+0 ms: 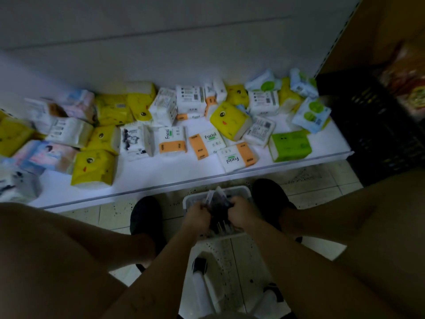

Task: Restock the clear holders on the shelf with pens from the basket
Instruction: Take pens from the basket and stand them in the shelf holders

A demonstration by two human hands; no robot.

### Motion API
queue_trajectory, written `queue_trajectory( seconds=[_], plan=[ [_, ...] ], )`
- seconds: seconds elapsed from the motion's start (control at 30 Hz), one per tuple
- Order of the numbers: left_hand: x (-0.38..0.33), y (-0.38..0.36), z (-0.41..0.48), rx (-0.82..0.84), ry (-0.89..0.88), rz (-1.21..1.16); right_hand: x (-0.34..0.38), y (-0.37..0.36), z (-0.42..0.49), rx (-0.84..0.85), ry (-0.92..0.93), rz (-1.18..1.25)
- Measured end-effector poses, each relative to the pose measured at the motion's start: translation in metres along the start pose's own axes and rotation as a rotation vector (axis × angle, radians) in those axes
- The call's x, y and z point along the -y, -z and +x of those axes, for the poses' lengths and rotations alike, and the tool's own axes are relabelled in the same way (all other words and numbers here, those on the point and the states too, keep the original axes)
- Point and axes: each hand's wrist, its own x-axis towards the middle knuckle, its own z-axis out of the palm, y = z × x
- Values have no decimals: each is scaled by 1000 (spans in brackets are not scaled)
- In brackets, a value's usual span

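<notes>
One wide head-worn view looks steeply down, facing the shelf (161,173), with the basket (242,189) near below on the floor (322,187).

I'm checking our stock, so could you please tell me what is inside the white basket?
Dark pens lie in the white basket; the left hand and right hand grip them. The hands hide the basket's floor.

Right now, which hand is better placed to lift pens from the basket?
Probably the left hand: it grips pens poking above the basket rim; the right hand holds the dark bundle lower.
</notes>
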Motion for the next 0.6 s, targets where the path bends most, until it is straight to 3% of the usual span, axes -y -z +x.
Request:
queue_trajectory(
  seconds=[0.17, 0.27, 0.37, 0.6],
  plan=[
    [-21, 10, -19, -55, 29, -109, 15, 7, -22, -207, 107, 135],
    [-34, 14, -30, -114, -176, -51, 25, 15, -31, -323, 221, 206],
    [-50, 18, -45, -176, -405, -172, 41, 27, -42, -378, 310, 314],
    [-99, 42, -72, -288, -439, -529, 84, 70, -77, -455, 514, 670]
  ],
)
